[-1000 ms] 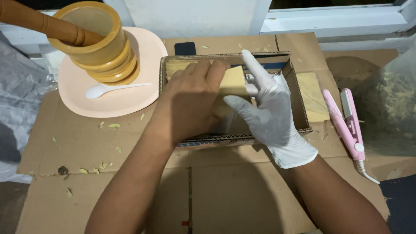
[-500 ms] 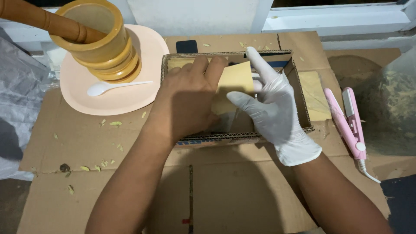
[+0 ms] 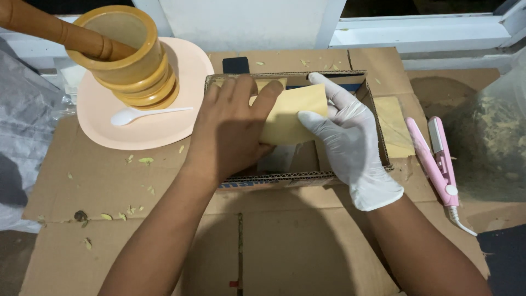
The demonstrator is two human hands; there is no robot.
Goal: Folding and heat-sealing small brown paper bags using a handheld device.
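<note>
A shallow cardboard box (image 3: 285, 178) lies on flattened cardboard in front of me. Inside it both hands hold a tan paper packet (image 3: 293, 112). My bare left hand (image 3: 233, 129) lies flat over the packet's left part, fingers pointing away from me. My right hand (image 3: 348, 137), in a white glove, grips the packet's right edge between thumb and fingers. More tan packets show at the box's far left, mostly hidden under my hands.
A wooden mortar (image 3: 129, 57) with a pestle (image 3: 52, 30) stands on a pink plate (image 3: 181, 66) with a white plastic spoon (image 3: 145, 114) at the far left. A pink hair straightener (image 3: 438, 159) lies right of the box. A clear bag of dried leaves (image 3: 493, 137) sits at the far right.
The view has shifted slightly. My gloved right hand has slid from over the packet to its right edge. My left hand stays pressed on it.
</note>
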